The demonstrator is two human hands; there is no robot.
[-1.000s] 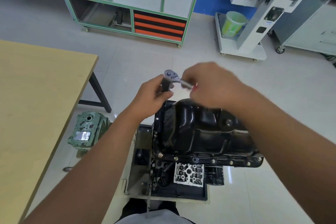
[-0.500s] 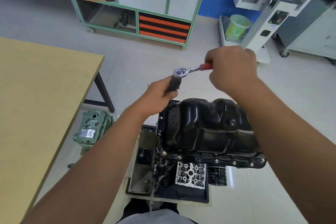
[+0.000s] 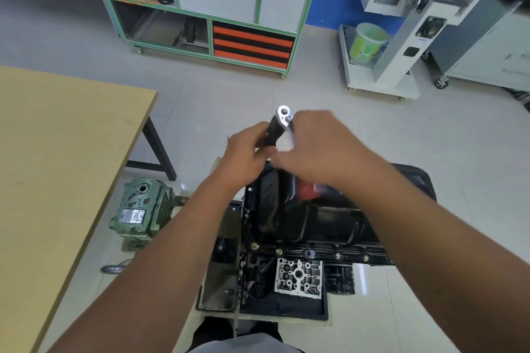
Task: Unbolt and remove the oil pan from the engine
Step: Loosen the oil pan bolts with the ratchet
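You swung the ratchet [image 3: 282,119] handle back round toward yourself, so your right hand [image 3: 321,149] dropped from out past the far edge of the oil pan [image 3: 329,221] to right over it. Your left hand [image 3: 249,157] kept gripping the black socket extension [image 3: 274,130].

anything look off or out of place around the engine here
Nothing looks spilled or broken. The black oil pan sits square on the engine, with gold bolts in its near flange. One oddity: a chipped green gearbox sits on the floor beside the wooden table. Both hands hold the silver ratchet.
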